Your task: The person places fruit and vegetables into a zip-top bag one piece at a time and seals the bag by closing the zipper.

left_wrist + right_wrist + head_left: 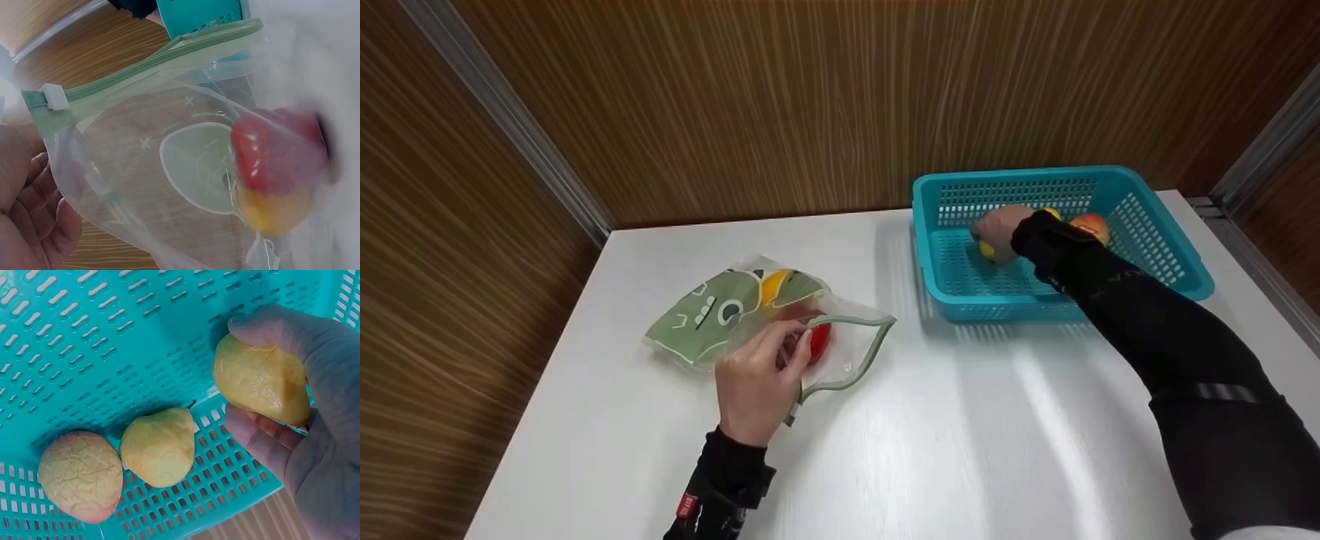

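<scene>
My left hand (757, 379) pinches the rim of a clear zip bag (705, 315) with a green cartoon-face print, its mouth standing open toward the right. Inside it lie a glossy red, pepper-like item (275, 149) and a yellow-orange item (275, 211), both seen through the plastic. A white slider (55, 97) sits at one end of the zip. Inside the blue-green basket (926, 247), my right hand (332, 405) grips a wrinkled yellow fruit (259, 379) between thumb and fingers. A yellow pear (160, 447) and a reddish-yellow round fruit (81, 477) lie beside it.
The basket stands on the white table (885, 465) at the back right, close to the wood-grain panel (780, 112). Another wood panel (450, 262) rises along the left. My right forearm reaches over the basket's front rim.
</scene>
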`<state>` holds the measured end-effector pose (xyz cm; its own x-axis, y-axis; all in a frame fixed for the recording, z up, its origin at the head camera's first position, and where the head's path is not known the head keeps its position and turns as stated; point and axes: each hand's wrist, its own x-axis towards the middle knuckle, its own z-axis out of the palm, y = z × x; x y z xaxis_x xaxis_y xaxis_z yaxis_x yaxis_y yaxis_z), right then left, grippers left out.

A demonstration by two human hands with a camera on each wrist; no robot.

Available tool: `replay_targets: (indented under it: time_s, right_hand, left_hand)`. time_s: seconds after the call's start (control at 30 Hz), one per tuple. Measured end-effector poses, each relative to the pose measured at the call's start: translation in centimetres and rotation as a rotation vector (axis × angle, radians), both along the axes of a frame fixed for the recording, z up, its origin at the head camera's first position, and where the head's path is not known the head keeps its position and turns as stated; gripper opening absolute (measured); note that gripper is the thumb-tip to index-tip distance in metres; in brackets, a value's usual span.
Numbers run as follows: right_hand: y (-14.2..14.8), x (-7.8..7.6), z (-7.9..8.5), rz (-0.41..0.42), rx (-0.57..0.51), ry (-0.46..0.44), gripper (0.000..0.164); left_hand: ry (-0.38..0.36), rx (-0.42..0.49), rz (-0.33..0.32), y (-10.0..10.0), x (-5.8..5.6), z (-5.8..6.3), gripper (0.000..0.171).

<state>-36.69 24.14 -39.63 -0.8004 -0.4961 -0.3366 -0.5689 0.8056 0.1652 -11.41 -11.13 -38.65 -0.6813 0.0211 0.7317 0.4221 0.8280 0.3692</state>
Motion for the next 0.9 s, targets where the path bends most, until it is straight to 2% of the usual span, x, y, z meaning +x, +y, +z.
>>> replay_targets:
  time_s: [0.3,0.57,0.73,0.9]
  right_hand:
    - [0.1,0.4,3.0,-0.01,-0.105,0.047,0.055]
    - [-0.7,1.7,6.1,-0.027,-0.144,0.073,0.056]
    - [-2.4,3.5,7.7,-0.01,-0.186,0.109,0.056]
    - [-4.1,6.0,8.3,0.045,-0.306,0.186,0.052]
  left_hand:
    - [0.0,-0.008,-0.009,-0.2,-0.3,-0.1,0.012]
    - [-0.029,0.005,-0.004,-0.2,-0.4,0.0,0.012]
    - [-0.023,0.005,0.007,-0.3,-0.6,-0.1,0.012]
    - [0.002,0.009,0.006,-0.5,-0.7,-0.3,0.01]
